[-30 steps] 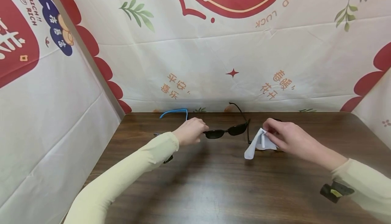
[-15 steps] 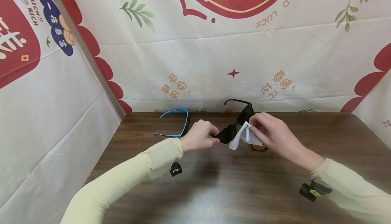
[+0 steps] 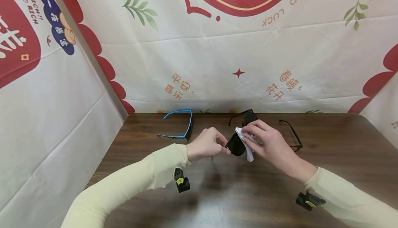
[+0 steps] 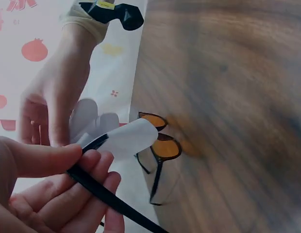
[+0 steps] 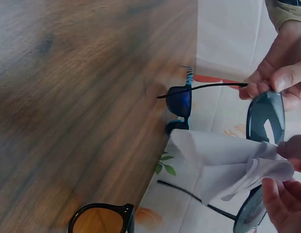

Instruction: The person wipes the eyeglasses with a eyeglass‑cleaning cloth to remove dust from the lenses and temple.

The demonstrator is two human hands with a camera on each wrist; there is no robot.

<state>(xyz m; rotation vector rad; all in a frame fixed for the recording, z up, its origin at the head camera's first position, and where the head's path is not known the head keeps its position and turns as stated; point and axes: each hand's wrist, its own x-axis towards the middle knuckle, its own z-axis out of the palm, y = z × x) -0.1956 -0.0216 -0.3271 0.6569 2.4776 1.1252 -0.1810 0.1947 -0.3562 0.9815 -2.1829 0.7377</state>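
Brown bench filled the lower frame; at centre, left fingers pinched the dark glasses, right fingers the cloth; light, even wiping seemed best.

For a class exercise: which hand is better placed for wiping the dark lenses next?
Probably the right hand: its grip has the white cloth at the dark sunglasses, while the left hand holds one end.
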